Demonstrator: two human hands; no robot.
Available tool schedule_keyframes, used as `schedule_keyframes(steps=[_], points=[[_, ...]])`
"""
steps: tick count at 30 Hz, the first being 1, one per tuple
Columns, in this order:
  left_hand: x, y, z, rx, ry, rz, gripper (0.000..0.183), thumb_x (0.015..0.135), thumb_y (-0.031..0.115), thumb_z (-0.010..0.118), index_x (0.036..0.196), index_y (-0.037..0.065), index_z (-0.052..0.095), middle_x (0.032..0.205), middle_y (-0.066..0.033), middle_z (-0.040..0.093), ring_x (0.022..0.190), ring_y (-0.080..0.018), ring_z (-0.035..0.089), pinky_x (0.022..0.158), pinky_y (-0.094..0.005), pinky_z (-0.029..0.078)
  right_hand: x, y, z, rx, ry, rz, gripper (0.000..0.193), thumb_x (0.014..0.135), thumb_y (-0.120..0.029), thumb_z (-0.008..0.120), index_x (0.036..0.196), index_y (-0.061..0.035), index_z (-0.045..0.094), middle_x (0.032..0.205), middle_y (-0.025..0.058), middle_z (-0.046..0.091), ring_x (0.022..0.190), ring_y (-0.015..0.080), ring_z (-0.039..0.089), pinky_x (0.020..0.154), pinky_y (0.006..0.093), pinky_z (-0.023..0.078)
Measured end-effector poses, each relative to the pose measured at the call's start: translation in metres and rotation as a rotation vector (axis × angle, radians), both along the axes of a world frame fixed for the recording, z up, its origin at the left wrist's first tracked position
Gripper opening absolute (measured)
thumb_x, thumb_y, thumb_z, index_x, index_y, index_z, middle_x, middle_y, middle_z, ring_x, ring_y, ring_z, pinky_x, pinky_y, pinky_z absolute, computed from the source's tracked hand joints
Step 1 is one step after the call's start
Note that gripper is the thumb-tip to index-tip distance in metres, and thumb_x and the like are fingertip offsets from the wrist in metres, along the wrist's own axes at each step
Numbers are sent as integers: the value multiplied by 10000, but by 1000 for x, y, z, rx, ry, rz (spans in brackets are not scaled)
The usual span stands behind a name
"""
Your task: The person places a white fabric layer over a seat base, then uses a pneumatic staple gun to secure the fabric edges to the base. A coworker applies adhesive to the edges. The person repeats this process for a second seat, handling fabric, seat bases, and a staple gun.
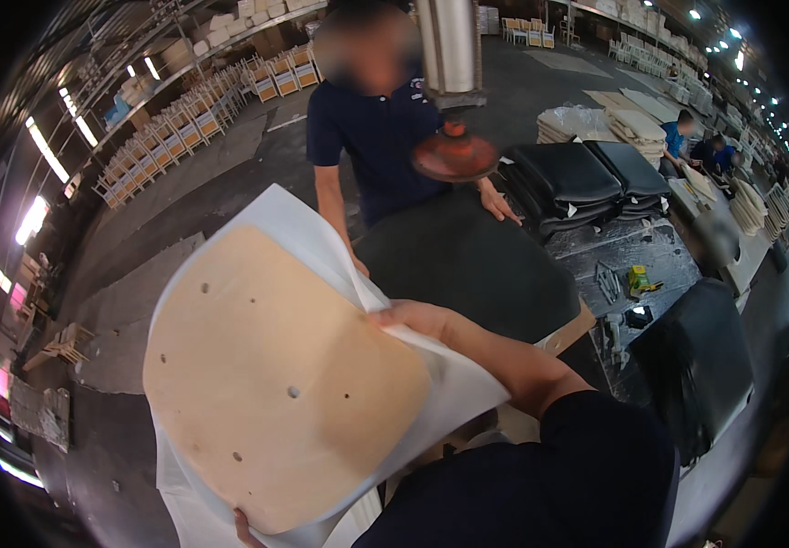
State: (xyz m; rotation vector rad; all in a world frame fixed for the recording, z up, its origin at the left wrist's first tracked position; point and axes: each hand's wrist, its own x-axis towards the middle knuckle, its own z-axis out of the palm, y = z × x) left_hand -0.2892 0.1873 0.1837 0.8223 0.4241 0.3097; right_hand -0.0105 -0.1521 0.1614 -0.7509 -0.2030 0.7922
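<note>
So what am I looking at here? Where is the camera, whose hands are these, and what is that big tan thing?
The one picture comes from a wide fisheye camera worn on a person's head, looking down, so straight edges bend near the rim. No machine holds anything: these are the wearer's bare hands. The right hand grips the upper right edge of a tan wooden seat board with small holes, which lies against a sheet of white fabric. Fingertips of the left hand show at the board's bottom edge. Beyond it is a worktable with a dark seat cushion under a round red press head, stacked black cushions and small tools. A co-worker in a dark shirt stands opposite, hands on the dark cushion.
</note>
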Motion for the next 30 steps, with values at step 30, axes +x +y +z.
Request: schedule_keyframes(steps=[30], points=[[251, -198, -56, 54, 188, -555, 748, 1025, 412, 694, 1608, 2, 468, 1445, -235, 668, 1251, -393, 707, 1042, -550, 606, 51, -386, -32, -483, -104, -520, 728, 936, -74, 848, 1587, -3, 530, 1423, 154, 704, 1254, 250, 709, 1088, 413, 567]])
